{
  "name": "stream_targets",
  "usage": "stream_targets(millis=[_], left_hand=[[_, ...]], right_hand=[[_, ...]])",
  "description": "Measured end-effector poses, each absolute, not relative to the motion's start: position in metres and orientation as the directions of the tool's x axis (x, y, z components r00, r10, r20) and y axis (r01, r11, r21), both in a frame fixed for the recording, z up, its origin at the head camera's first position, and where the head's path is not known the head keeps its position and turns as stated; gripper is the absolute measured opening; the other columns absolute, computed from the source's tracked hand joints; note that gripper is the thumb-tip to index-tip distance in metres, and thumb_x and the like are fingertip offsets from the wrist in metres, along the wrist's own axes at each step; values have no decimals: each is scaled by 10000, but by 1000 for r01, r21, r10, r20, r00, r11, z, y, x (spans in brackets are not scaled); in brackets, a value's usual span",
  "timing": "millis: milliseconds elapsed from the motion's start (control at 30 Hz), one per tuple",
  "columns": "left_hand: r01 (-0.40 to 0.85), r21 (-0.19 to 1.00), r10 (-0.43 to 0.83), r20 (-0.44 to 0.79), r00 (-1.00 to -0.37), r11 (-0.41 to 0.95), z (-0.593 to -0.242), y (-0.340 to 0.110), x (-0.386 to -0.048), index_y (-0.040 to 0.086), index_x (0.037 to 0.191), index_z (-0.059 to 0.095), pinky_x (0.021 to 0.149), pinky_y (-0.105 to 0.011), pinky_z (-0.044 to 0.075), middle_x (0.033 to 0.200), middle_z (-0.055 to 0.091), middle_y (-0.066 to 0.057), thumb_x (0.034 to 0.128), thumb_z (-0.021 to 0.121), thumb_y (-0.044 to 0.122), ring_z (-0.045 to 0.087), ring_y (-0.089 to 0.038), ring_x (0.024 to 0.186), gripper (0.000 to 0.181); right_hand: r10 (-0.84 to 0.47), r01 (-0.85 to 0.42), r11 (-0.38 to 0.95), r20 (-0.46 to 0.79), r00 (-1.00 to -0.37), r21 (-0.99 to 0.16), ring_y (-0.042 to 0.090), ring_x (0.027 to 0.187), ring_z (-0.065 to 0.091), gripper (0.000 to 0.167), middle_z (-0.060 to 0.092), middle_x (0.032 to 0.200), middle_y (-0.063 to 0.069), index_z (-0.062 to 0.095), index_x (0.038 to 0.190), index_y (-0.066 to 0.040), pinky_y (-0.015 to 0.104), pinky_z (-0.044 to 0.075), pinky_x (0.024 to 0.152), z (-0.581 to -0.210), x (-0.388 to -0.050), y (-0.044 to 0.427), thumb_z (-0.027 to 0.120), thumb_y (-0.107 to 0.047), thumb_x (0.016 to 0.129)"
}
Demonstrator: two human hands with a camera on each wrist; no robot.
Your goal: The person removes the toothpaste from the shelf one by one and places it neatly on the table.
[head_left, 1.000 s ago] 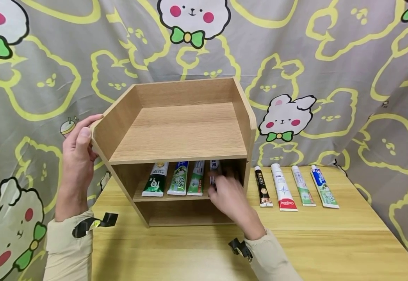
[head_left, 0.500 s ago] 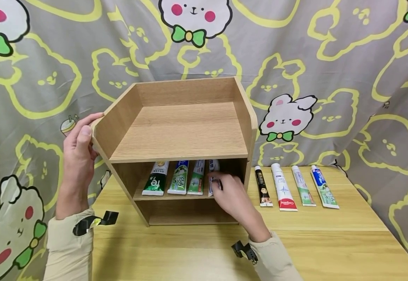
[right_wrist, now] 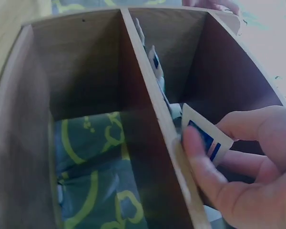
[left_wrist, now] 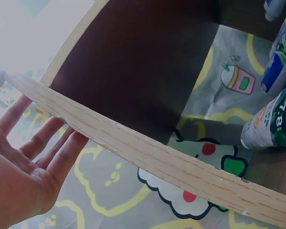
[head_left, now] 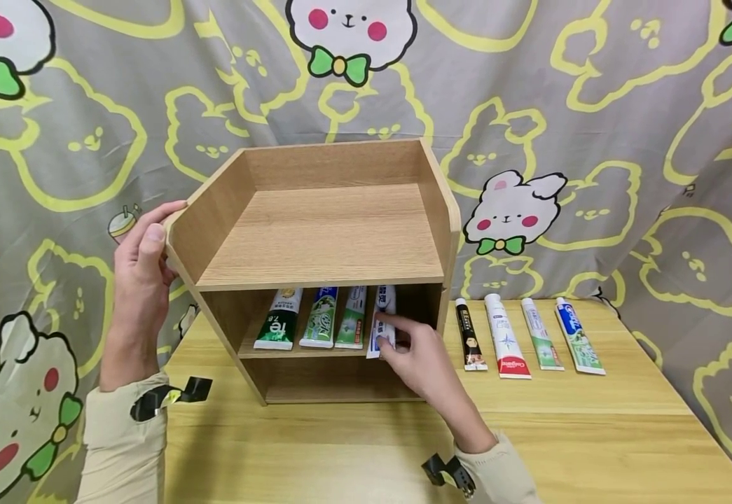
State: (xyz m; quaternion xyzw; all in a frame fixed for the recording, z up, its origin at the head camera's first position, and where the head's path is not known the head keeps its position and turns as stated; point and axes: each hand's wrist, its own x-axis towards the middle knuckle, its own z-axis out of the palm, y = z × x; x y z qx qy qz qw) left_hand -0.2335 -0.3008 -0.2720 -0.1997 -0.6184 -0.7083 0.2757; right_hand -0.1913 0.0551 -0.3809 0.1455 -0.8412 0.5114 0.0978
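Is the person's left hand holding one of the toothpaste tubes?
No, the left hand holds the edge of the wooden shelf at its left side.

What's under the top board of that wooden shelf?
At least four toothpaste tubes in a row; the right hand pinches one. In the head view, the board hides their far ends, and the hand covers the space behind it, so I can't tell what's there.
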Motion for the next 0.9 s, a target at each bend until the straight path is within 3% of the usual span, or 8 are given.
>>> stream_targets(millis=[167, 500, 667, 900], left_hand=[[635, 768, -138, 623, -770, -79, -273, -302, -233, 12, 1354, 645, 641, -281, 573, 1261, 553, -193, 998, 560, 238, 590, -286, 965, 430], [632, 770, -116, 622, -775, -90, -273, -303, -233, 31, 1361, 643, 650, -285, 579, 1275, 546, -175, 1006, 546, 229, 596, -278, 980, 418], [636, 767, -125, 625, -770, -83, -273, -303, -233, 21, 1364, 639, 637, -279, 580, 1275, 545, -188, 1006, 546, 232, 596, -283, 972, 425], [639, 766, -136, 627, -767, -74, -273, -301, -233, 15, 1369, 634, 645, -280, 579, 1273, 546, -202, 1004, 549, 242, 595, -293, 977, 438]], right_hand=[[-150, -363, 259, 334, -931, -895, 204, 856, 715, 413, 710, 1039, 173, 700, 1266, -16, 262, 577, 657, -389, -188, 56, 729, 62, 861], [-187, -301, 83, 282, -941, -950, 295, 1032, 721, 524, 656, 1207, 213, 646, 1347, -59, 299, 591, 759, -396, -177, 61, 725, 117, 860], [-209, -288, 36, 274, -939, -957, 343, 1063, 709, 574, 608, 1291, 239, 632, 1358, -68, 324, 588, 783, -401, -172, 65, 734, 141, 834], [-195, -278, 25, 268, -943, -960, 294, 1028, 719, 569, 578, 1351, 177, 657, 1329, -91, 350, 598, 759, -404, -165, 70, 764, 130, 816]])
